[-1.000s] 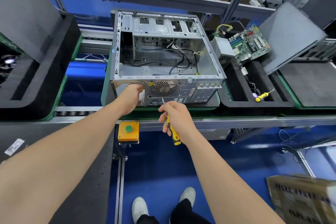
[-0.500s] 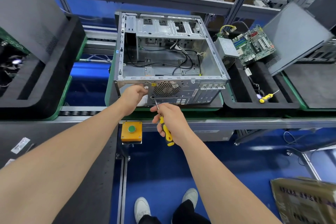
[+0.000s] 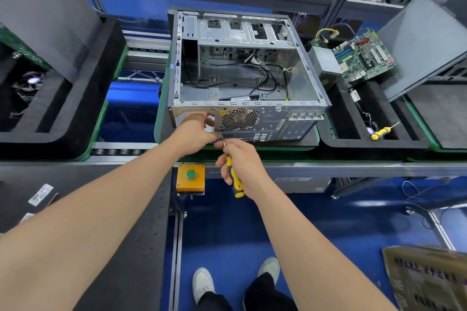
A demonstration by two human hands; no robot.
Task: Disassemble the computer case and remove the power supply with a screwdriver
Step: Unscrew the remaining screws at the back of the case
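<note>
The open grey sheet-metal computer case (image 3: 242,83) lies on a green-rimmed black tray (image 3: 158,118). The grey power supply box (image 3: 324,62) sits outside it (in the neighbouring tray (image 3: 336,118), right). The left hand (image 3: 194,134) curls against the case's rear panel (image 3: 270,121), grip hidden. The right hand (image 3: 243,163) clasps a yellow-and-black screwdriver (image 3: 235,179), tip at that panel.

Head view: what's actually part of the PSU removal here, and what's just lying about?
In use: computer case; yellow-black screwdriver, tip at its back; right hand gripping it; left hand at the back too.
Lying about: spare screwdriver, motherboard and loose power supply in the next tray; side panel; green-button box; cardboard box.
</note>
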